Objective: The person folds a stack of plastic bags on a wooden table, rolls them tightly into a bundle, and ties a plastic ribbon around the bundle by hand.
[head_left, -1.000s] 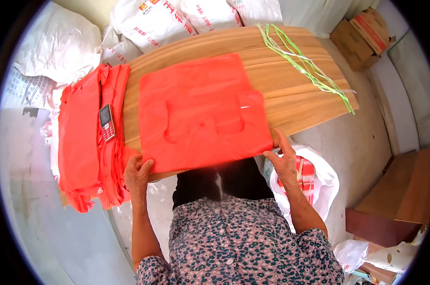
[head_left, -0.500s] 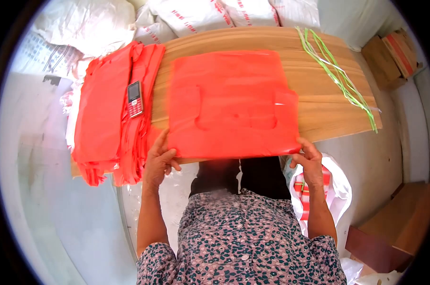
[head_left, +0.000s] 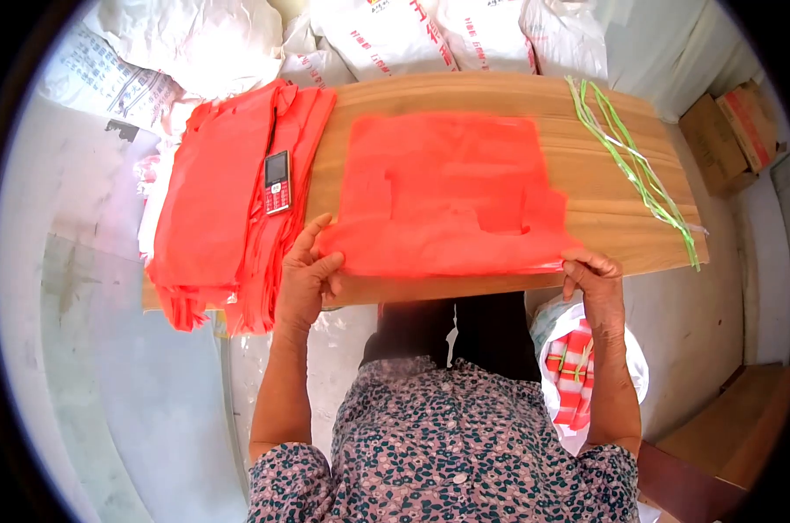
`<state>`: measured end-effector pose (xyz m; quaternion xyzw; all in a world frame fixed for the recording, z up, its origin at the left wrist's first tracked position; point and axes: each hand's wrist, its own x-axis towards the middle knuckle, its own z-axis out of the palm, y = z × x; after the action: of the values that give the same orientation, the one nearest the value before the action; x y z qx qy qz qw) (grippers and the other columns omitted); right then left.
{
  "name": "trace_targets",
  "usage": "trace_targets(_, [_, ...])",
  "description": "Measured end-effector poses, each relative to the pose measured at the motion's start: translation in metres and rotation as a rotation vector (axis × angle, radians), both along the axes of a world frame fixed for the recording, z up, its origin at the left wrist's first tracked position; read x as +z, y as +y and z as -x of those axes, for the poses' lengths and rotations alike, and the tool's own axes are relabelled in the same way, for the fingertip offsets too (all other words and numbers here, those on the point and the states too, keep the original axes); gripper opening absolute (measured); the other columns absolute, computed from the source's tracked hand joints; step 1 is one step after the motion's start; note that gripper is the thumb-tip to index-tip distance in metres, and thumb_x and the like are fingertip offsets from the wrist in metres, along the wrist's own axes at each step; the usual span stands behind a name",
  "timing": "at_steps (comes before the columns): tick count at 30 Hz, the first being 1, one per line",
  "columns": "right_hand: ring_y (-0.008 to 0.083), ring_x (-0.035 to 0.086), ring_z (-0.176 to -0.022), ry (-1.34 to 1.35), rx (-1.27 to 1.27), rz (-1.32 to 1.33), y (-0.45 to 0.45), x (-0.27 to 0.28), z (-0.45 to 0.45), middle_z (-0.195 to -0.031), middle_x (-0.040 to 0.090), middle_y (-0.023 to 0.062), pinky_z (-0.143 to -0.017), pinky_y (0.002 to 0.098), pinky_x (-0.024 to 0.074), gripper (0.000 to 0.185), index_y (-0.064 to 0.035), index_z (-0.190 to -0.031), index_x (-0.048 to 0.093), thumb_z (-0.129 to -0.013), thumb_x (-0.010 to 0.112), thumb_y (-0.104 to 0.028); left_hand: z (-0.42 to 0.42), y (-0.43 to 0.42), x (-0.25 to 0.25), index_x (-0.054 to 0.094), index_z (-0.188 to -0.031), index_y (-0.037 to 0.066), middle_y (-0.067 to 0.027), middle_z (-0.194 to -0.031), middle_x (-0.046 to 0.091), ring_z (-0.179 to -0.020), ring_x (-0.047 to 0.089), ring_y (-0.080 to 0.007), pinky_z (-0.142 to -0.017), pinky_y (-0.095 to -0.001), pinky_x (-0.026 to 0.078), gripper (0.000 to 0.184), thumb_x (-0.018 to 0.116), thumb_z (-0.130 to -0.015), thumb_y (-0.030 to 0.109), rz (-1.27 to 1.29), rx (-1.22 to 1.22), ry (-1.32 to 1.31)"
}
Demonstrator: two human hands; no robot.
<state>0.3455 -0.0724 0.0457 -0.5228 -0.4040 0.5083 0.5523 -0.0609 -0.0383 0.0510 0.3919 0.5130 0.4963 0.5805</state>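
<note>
A red fabric bag (head_left: pixel 439 174) lies spread out over the middle of the wooden table (head_left: pixel 325 174), its near edge slightly lifted. Handle-shaped outlines show on its surface. My left hand (head_left: pixel 306 275) pinches the near left corner between thumb and fingers. At the near right corner, my right hand (head_left: pixel 594 283) grips the same bag with thumb and index finger. To the left is a thick stack of red bags (head_left: pixel 212 200), and a mobile phone (head_left: pixel 277 181) with a red keypad rests on top of it.
Green and white plastic strips (head_left: pixel 635 166) lie at the table's right end. Full white sacks (head_left: pixel 395 39) line the back. Below the right side stands a white bag (head_left: pixel 635 375) holding red-and-white bundles (head_left: pixel 574 370). Cardboard boxes (head_left: pixel 718 144) are at the far right.
The red bag's near edge has been pulled wider and up a little, with both hands slightly farther apart. The whole view has shifted, moving the table rightward and down.
</note>
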Motion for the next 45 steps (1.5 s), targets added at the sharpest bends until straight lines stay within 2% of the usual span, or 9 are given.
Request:
trace_targets(8, [0.0084, 0.055, -0.05, -0.062, 0.023, -0.033, 0.052, 0.054, -0.005, -0.07, 0.065, 0.0024, -0.043, 0.0226, 0.0459, 0.012, -0.0026, -0.095, 0.072, -0.085, 0.067, -0.001, -0.014, 0.032, 0.055, 0.045, -0.14, 0.006, 0.0007, -0.064, 0.055, -0.041, 0.046, -0.0052, -0.034, -0.019, 0.032, 0.05, 0.056, -0.092, -0.001, -0.185, 0.057, 0.131])
trace_targets(11, [0.0084, 0.054, -0.05, -0.056, 0.019, -0.049, 0.068, 0.066, -0.009, -0.07, 0.065, 0.0024, -0.043, 0.0225, 0.0453, 0.011, -0.0028, -0.095, 0.072, -0.086, 0.066, -0.001, -0.01, 0.047, 0.063, 0.057, -0.127, 0.004, 0.0006, -0.064, 0.056, -0.042, 0.047, -0.0056, -0.034, -0.0196, 0.032, 0.037, 0.057, -0.091, -0.001, -0.091, 0.083, -0.04])
trace_targets(17, [0.0089, 0.054, -0.047, -0.039, 0.013, -0.073, 0.098, 0.091, -0.016, -0.065, 0.063, 0.0018, -0.039, 0.0232, 0.0422, 0.01, -0.0033, -0.095, 0.071, -0.086, 0.066, -0.001, 0.001, 0.065, 0.087, 0.068, -0.104, 0.0, -0.001, -0.069, 0.06, -0.044, 0.049, -0.0071, -0.037, -0.0198, 0.034, 0.023, 0.058, -0.085, -0.006, 0.002, -0.053, 0.011])
trace_targets(23, [0.008, 0.053, -0.046, -0.041, 0.05, -0.115, 0.114, 0.125, -0.017, -0.065, 0.063, 0.0022, -0.039, 0.0229, 0.0413, 0.009, -0.0009, -0.094, 0.069, -0.086, 0.065, -0.001, 0.007, 0.076, 0.113, 0.066, -0.112, 0.0, -0.0019, -0.07, 0.061, -0.044, 0.047, -0.006, -0.037, -0.0187, 0.033, 0.037, 0.065, -0.077, -0.011, -0.087, -0.105, 0.058])
trace_targets(29, [0.0079, 0.052, -0.046, -0.042, 0.056, -0.176, 0.124, 0.161, -0.014, -0.063, 0.061, 0.0018, -0.038, 0.0228, 0.0399, 0.009, 0.0008, -0.094, 0.069, -0.087, 0.064, -0.001, 0.006, 0.079, 0.142, 0.063, -0.121, -0.001, 0.0006, -0.075, 0.062, -0.053, 0.049, -0.0012, -0.047, -0.0163, 0.037, 0.047, 0.066, -0.076, -0.012, -0.318, -0.029, 0.342])
trace_targets(32, [0.0082, 0.051, -0.045, -0.043, 0.077, -0.181, 0.129, 0.175, -0.015, -0.063, 0.061, 0.0026, -0.038, 0.0229, 0.0396, 0.009, 0.0019, -0.094, 0.069, -0.087, 0.064, 0.0, 0.014, 0.083, 0.151, 0.064, -0.122, 0.004, 0.0032, -0.079, 0.063, -0.06, 0.051, -0.0025, -0.053, -0.02, 0.041, 0.046, 0.068, -0.077, -0.004, -0.336, -0.072, 0.4])
trace_targets(35, [0.0086, 0.05, -0.044, -0.048, 0.091, -0.186, 0.13, 0.179, -0.017, -0.064, 0.062, 0.0037, -0.038, 0.0229, 0.0399, 0.009, 0.0031, -0.094, 0.069, -0.087, 0.064, 0.0, 0.008, 0.075, 0.159, 0.064, -0.123, 0.005, 0.0014, -0.088, 0.065, -0.065, 0.054, -0.0035, -0.055, -0.0212, 0.043, 0.046, 0.069, -0.078, -0.005, -0.446, -0.066, 0.232])
trace_targets(38, [0.0092, 0.051, -0.044, -0.037, 0.09, -0.186, 0.132, 0.18, -0.014, -0.064, 0.063, 0.0051, -0.038, 0.0229, 0.0406, 0.01, 0.004, -0.094, 0.069, -0.086, 0.064, 0.0, 0.005, 0.076, 0.155, 0.062, -0.127, 0.007, 0.0039, -0.076, 0.062, -0.056, 0.049, -0.0005, -0.05, -0.0166, 0.039, 0.053, 0.065, -0.078, -0.013, -0.374, -0.008, 0.261])
trace_targets(45, [0.011, 0.052, -0.045, -0.032, 0.055, -0.19, 0.141, 0.172, -0.016, -0.064, 0.063, 0.0064, -0.038, 0.0239, 0.0411, 0.011, 0.0052, -0.094, 0.069, -0.085, 0.065, 0.001, 0.014, 0.082, 0.127, 0.061, -0.123, 0.0, -0.0024, -0.081, 0.065, -0.057, 0.056, -0.0074, -0.051, -0.0199, 0.044, 0.036, 0.062, -0.087, 0.002, -0.183, -0.081, -0.038])
